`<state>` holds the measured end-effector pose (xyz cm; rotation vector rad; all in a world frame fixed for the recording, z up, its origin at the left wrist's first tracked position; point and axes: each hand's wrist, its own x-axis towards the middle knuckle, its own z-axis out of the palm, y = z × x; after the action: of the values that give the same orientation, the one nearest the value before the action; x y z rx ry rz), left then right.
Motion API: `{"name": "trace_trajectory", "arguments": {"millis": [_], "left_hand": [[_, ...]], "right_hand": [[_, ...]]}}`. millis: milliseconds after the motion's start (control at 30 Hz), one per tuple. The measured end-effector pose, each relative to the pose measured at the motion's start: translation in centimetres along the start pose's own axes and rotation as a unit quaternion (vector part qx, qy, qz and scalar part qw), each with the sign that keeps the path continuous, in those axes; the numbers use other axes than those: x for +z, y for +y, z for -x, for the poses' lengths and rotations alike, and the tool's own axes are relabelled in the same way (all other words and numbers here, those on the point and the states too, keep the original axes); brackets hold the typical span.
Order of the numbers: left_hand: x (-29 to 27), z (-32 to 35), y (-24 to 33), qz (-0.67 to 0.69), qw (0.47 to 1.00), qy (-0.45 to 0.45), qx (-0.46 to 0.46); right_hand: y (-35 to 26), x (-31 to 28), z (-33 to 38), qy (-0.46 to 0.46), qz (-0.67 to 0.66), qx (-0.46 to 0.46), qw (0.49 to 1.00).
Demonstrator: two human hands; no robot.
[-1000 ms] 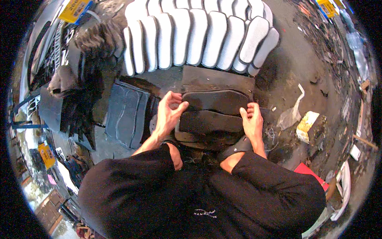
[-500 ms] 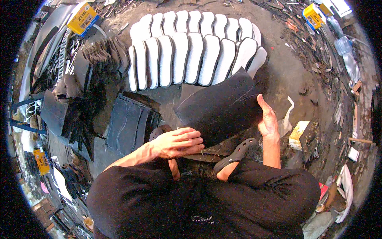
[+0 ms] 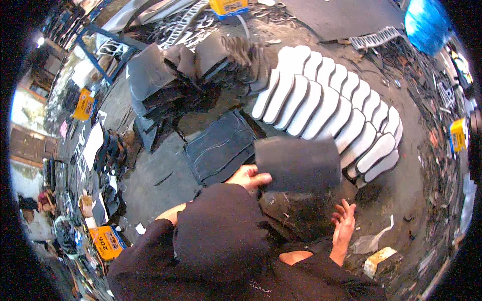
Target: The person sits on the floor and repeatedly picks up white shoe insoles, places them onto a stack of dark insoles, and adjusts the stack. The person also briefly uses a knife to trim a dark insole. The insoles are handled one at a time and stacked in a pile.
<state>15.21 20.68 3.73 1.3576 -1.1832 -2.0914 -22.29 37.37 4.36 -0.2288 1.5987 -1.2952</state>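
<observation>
A black rubber-like sheet [image 3: 301,163], smeared by motion, is pinched at its left edge by my left hand [image 3: 247,177], thumb on top. My right hand [image 3: 343,223] is off the sheet, below its right end, with fingers loosely stretched and nothing in them. Just left of the held sheet lies a stack of similar black sheets [image 3: 218,145], marked with pale curved outlines. Beyond the held sheet, white-topped, sole-shaped pieces [image 3: 321,113] with dark edges stand in two leaning rows on the ground.
Piles of dark sheets and cut pieces [image 3: 155,75] rise at the far left, before a blue metal frame [image 3: 95,55]. Yellow boxes [image 3: 107,242] lie around the edges. A blue bag [image 3: 427,25] stands far right. Scraps and a torn yellow-white piece [image 3: 377,261] litter the right side.
My view has turned left. My right hand has let go of the black sheet and dropped away. My left hand, earlier near the sheet's lower edge, now grips its left edge.
</observation>
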Motion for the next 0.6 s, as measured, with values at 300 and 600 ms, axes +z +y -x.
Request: {"name": "trace_trajectory", "arguments": {"millis": [300,600], "left_hand": [[-20.7,-10.4,17.0,0.317,0.870,0.223,0.305],[-20.5,-8.8,3.7,-0.455,0.819,0.329,0.119]], "right_hand": [[3.0,-0.7,-1.8,-0.065,0.039,0.020,0.997],[3.7,-3.5,0.0,-0.047,0.051,0.021,0.997]]}}
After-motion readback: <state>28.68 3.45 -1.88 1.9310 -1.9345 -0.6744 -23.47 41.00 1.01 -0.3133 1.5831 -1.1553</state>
